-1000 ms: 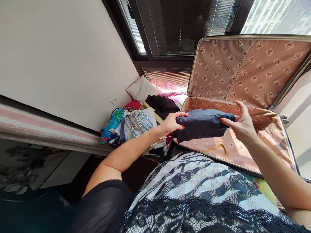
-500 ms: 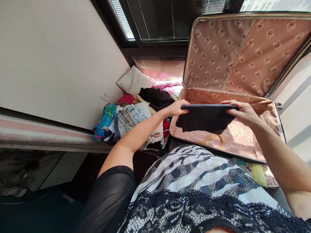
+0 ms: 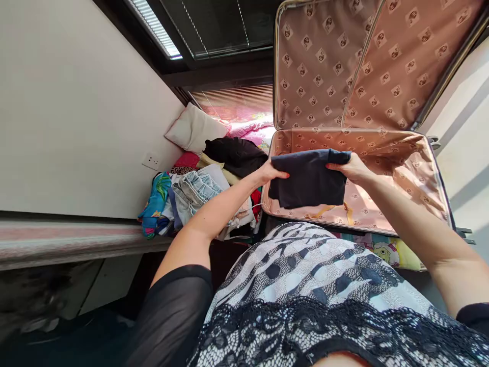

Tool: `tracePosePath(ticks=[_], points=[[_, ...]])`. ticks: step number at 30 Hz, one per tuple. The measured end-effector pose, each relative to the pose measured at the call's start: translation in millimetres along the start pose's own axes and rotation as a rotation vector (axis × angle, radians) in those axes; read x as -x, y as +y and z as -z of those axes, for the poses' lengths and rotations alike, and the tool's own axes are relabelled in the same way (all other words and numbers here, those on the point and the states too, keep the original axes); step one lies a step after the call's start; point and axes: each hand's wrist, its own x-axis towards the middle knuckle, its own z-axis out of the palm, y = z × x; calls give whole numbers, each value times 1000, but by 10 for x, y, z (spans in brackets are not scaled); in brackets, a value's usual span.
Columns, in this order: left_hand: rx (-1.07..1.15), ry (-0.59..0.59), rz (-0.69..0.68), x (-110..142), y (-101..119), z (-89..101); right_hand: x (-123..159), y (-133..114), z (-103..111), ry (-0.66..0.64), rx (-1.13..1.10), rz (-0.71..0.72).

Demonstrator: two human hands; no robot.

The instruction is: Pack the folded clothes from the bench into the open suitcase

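Note:
A folded dark navy garment (image 3: 309,181) hangs between my two hands, over the near left part of an open suitcase (image 3: 385,216). My left hand (image 3: 270,172) pinches its upper left corner, thumb on the near face. At the upper right corner my right hand (image 3: 351,167) grips it the same way, with the fingers behind the cloth. What kind of garment it is, I cannot tell. The suitcase has a pink patterned lining, and a yellowish strap (image 3: 348,213) lies on its floor below the cloth.
Left of the suitcase lies a pile of clothes, with folded jeans (image 3: 196,188), a black garment (image 3: 235,155) and a bright blue printed cloth (image 3: 156,201). A white pillow (image 3: 194,127) leans by the wall. The suitcase lid (image 3: 324,66) stands raised against the window.
The garment has tilted so its broad face shows, and it looks narrower. My right hand has moved left, closer to my left hand. The view has shifted slightly.

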Motion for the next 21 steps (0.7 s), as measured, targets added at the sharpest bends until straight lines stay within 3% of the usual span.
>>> tracePosePath(ticks=[2, 4, 6, 7, 10, 12, 13, 17, 21], points=[[-261, 158, -137, -275, -57, 73, -169, 194, 45, 61, 216, 105], [-541, 216, -259, -492, -158, 143, -264, 441, 49, 89, 501, 270], [-816, 117, -355, -584, -333, 179, -263, 766, 18, -14, 789, 437], [-962, 12, -361, -581, -450, 175, -232, 959, -11, -137, 916, 500], [-1378, -387, -139, -451, -892, 51, -68, 1593, -156, -666, 1168, 570], [-1510, -528, 70, -343, -1205, -101, 53, 1975, -295, -945, 1233, 571], [-1531, -551, 151, -301, -1349, -180, 108, 2131, -371, -1025, 1245, 582], [-1516, -525, 347, -221, -1739, -366, 298, 2461, -695, -1079, 1230, 683], [-1429, -452, 432, -190, -1838, -336, 468, 2440, -967, -1074, 1221, 677]])
